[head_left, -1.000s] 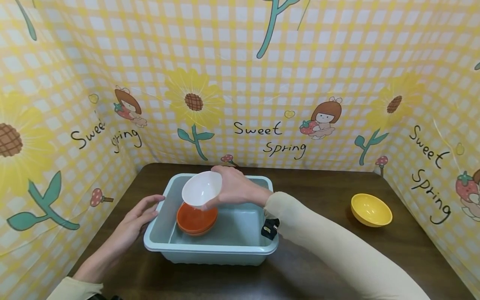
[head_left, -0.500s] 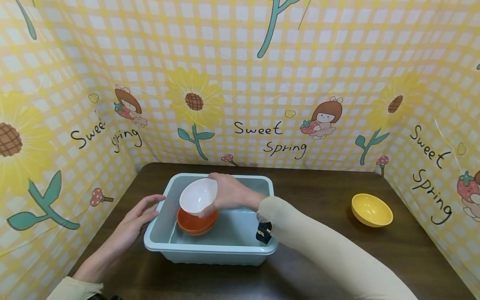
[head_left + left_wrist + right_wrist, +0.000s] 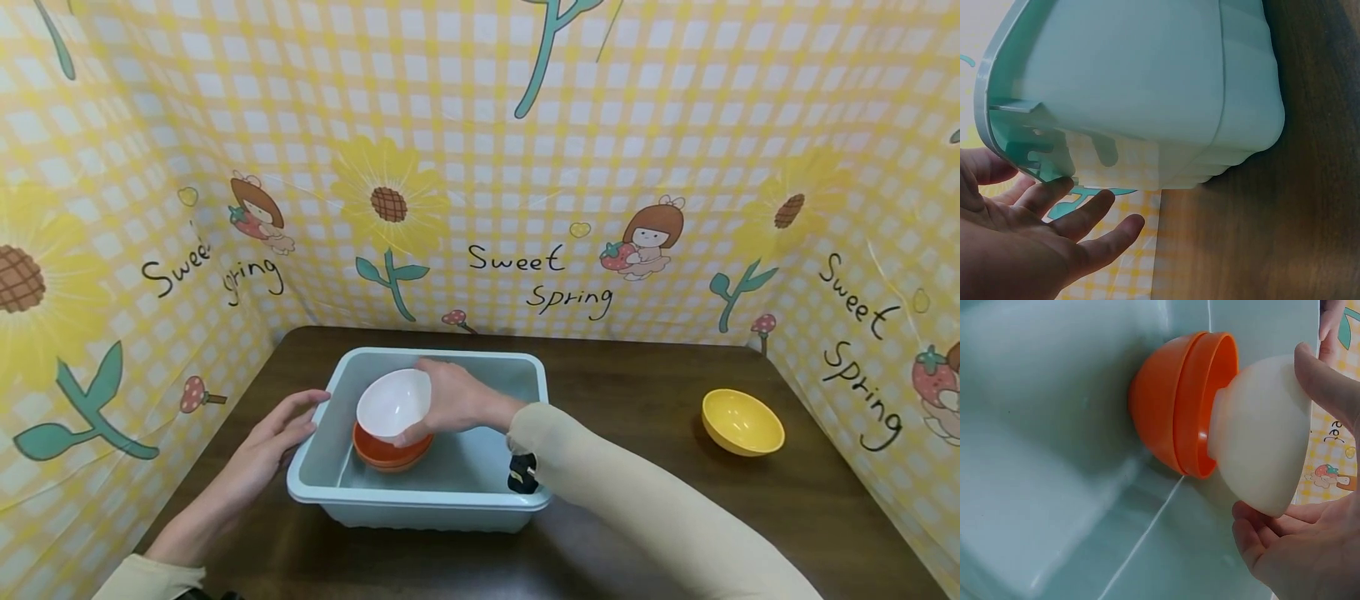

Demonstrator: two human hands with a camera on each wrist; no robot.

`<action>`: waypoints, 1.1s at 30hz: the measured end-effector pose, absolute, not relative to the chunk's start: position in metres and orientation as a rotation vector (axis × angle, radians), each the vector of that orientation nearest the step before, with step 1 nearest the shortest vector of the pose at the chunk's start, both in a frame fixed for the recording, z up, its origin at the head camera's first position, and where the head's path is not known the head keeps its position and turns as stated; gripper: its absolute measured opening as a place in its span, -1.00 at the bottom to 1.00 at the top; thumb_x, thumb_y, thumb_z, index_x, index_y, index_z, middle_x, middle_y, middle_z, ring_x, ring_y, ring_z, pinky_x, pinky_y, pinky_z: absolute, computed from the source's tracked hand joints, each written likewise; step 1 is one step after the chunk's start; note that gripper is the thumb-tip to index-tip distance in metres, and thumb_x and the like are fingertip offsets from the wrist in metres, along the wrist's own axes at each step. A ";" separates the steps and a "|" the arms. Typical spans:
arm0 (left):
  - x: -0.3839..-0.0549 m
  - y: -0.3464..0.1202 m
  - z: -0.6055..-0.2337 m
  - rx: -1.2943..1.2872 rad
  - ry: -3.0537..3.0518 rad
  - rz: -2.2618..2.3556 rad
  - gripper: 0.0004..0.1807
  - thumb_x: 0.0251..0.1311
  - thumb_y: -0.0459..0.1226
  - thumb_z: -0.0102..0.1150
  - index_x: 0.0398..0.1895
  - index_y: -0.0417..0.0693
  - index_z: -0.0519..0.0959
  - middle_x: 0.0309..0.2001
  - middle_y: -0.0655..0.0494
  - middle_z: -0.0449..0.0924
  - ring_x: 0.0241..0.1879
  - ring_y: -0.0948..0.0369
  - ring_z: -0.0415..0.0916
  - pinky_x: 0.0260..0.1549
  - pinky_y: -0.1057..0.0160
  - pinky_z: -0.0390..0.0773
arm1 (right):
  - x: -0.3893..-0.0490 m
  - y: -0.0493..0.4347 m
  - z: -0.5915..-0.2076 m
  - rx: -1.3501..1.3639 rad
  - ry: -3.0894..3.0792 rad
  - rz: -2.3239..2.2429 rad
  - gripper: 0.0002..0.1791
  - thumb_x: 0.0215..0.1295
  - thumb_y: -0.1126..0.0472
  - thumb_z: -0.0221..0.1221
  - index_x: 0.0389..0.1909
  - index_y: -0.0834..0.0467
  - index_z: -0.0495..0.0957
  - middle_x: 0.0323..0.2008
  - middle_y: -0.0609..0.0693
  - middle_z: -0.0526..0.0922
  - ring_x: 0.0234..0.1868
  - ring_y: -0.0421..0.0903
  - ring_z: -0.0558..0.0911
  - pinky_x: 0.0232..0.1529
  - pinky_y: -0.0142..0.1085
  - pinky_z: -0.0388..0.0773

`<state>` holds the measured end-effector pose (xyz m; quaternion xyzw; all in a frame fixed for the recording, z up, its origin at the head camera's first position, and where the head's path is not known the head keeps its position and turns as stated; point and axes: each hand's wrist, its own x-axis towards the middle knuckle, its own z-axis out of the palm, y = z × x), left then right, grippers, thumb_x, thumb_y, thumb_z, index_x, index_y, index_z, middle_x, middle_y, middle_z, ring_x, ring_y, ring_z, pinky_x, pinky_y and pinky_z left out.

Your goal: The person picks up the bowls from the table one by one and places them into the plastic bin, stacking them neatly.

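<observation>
Yellow-and-white checked cloth stands along the back edge and both sides of the dark wood-grain surface. The pale blue tub rests on the surface, toward its back left corner. The left hand, on the side nearest the surface's left edge, touches the tub rim with extended fingers. The right hand grips the white bowl at its rim between thumb and fingers. The yellow bowl sits upright near the surface's right edge. Two nested orange bowls stand inside the tub, in its left half. The white bowl is tilted, its foot at the upper orange bowl's mouth; contact cannot be determined.
</observation>
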<state>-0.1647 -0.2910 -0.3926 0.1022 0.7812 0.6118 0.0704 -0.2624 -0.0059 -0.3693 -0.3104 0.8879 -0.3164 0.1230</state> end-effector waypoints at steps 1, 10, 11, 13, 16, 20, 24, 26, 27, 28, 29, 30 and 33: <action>-0.165 -0.291 -0.393 0.309 2.351 1.840 -0.49 0.71 -0.15 -0.16 0.54 -0.19 0.15 0.55 -0.37 0.18 0.16 0.36 0.55 -0.04 0.23 0.59 | -0.262 -0.006 -0.369 -0.904 2.588 -0.918 -0.07 0.00 -0.15 0.62 0.32 0.14 0.44 0.06 -0.04 0.63 -0.02 -0.14 0.56 -0.01 -0.25 0.58; -0.165 -0.291 -0.394 0.321 2.353 1.838 -0.49 0.71 -0.17 -0.18 0.54 -0.21 0.14 0.54 -0.38 0.18 0.17 0.37 0.54 -0.03 0.26 0.58 | -0.279 -0.013 -0.394 -0.976 2.586 -0.915 -0.13 -0.07 -0.26 0.61 0.20 0.02 0.48 -0.06 -0.20 0.62 -0.08 -0.22 0.57 -0.09 -0.29 0.59; -0.165 -0.291 -0.394 0.324 2.353 1.840 -0.50 0.72 -0.17 -0.18 0.54 -0.21 0.14 0.54 -0.38 0.18 0.17 0.37 0.55 -0.03 0.26 0.58 | -0.279 -0.013 -0.396 -0.980 2.585 -0.912 -0.13 -0.07 -0.27 0.61 0.20 0.01 0.48 -0.05 -0.20 0.62 -0.08 -0.22 0.58 -0.08 -0.28 0.59; -0.166 -0.291 -0.395 0.329 2.354 1.838 -0.50 0.72 -0.17 -0.18 0.54 -0.21 0.14 0.54 -0.37 0.19 0.17 0.36 0.55 -0.03 0.27 0.58 | -0.274 -0.014 -0.390 -0.971 2.576 -0.900 -0.12 -0.07 -0.25 0.62 0.21 0.05 0.47 -0.04 -0.16 0.62 -0.07 -0.19 0.57 -0.06 -0.28 0.59; -0.166 -0.291 -0.395 0.333 2.351 1.838 -0.49 0.72 -0.16 -0.18 0.55 -0.21 0.14 0.54 -0.37 0.18 0.17 0.36 0.56 -0.03 0.26 0.58 | -0.270 -0.016 -0.389 -0.972 2.581 -0.851 -0.11 -0.03 -0.23 0.61 0.24 0.08 0.46 0.00 -0.12 0.63 -0.05 -0.18 0.57 -0.03 -0.25 0.60; -0.166 -0.292 -0.395 0.335 2.348 1.835 -0.49 0.72 -0.16 -0.18 0.55 -0.22 0.13 0.55 -0.39 0.17 0.18 0.37 0.54 -0.02 0.27 0.58 | -0.263 -0.017 -0.383 -0.992 2.585 -0.796 -0.11 0.03 -0.17 0.59 0.29 0.15 0.43 0.05 -0.04 0.62 -0.01 -0.14 0.55 0.00 -0.24 0.58; -0.165 -0.292 -0.394 0.337 2.347 1.833 -0.49 0.71 -0.16 -0.18 0.54 -0.21 0.14 0.56 -0.38 0.16 0.21 0.34 0.53 -0.01 0.26 0.57 | -0.257 -0.018 -0.381 -1.014 2.593 -0.733 -0.07 0.07 -0.20 0.56 0.33 0.17 0.39 0.09 0.01 0.58 0.05 -0.10 0.50 0.04 -0.26 0.55; -0.165 -0.292 -0.394 0.341 2.345 1.836 -0.49 0.71 -0.15 -0.17 0.54 -0.21 0.14 0.56 -0.38 0.16 0.21 0.33 0.53 -0.01 0.25 0.57 | -0.257 -0.018 -0.382 -1.016 2.602 -0.706 -0.06 0.09 -0.23 0.54 0.35 0.16 0.37 0.10 0.01 0.56 0.07 -0.09 0.49 0.05 -0.26 0.54; -0.165 -0.292 -0.394 0.343 2.347 1.837 -0.49 0.71 -0.15 -0.17 0.54 -0.21 0.14 0.56 -0.37 0.17 0.21 0.33 0.53 -0.01 0.25 0.57 | -0.258 -0.019 -0.383 -1.017 2.604 -0.700 -0.05 0.10 -0.24 0.54 0.36 0.16 0.37 0.11 0.01 0.56 0.08 -0.09 0.48 0.05 -0.25 0.54; -0.164 -0.292 -0.394 0.343 2.347 1.837 -0.49 0.71 -0.15 -0.17 0.54 -0.21 0.14 0.56 -0.37 0.17 0.21 0.33 0.53 -0.01 0.25 0.57 | -0.258 -0.019 -0.383 -1.016 2.606 -0.696 -0.05 0.11 -0.24 0.53 0.36 0.16 0.36 0.12 0.01 0.56 0.08 -0.09 0.48 0.06 -0.25 0.54; -0.164 -0.292 -0.393 0.343 2.347 1.838 -0.49 0.71 -0.15 -0.17 0.54 -0.20 0.14 0.55 -0.37 0.18 0.21 0.32 0.53 -0.01 0.25 0.57 | -0.258 -0.019 -0.383 -1.016 2.608 -0.691 -0.05 0.12 -0.25 0.52 0.37 0.16 0.36 0.12 0.01 0.56 0.08 -0.09 0.49 0.06 -0.25 0.54; -0.164 -0.292 -0.393 0.343 2.347 1.839 -0.48 0.71 -0.15 -0.17 0.54 -0.20 0.14 0.55 -0.37 0.18 0.21 0.32 0.53 -0.01 0.25 0.57 | -0.258 -0.019 -0.384 -1.020 2.608 -0.684 -0.05 0.12 -0.25 0.52 0.37 0.16 0.35 0.11 0.01 0.56 0.07 -0.10 0.50 0.06 -0.25 0.54; -0.164 -0.293 -0.393 0.339 2.347 1.833 -0.48 0.71 -0.14 -0.17 0.55 -0.19 0.13 0.56 -0.36 0.18 0.21 0.31 0.54 -0.02 0.24 0.58 | -0.256 -0.020 -0.383 -1.030 2.617 -0.630 -0.04 0.14 -0.30 0.49 0.38 0.16 0.34 0.11 0.00 0.56 0.05 -0.11 0.51 0.07 -0.27 0.54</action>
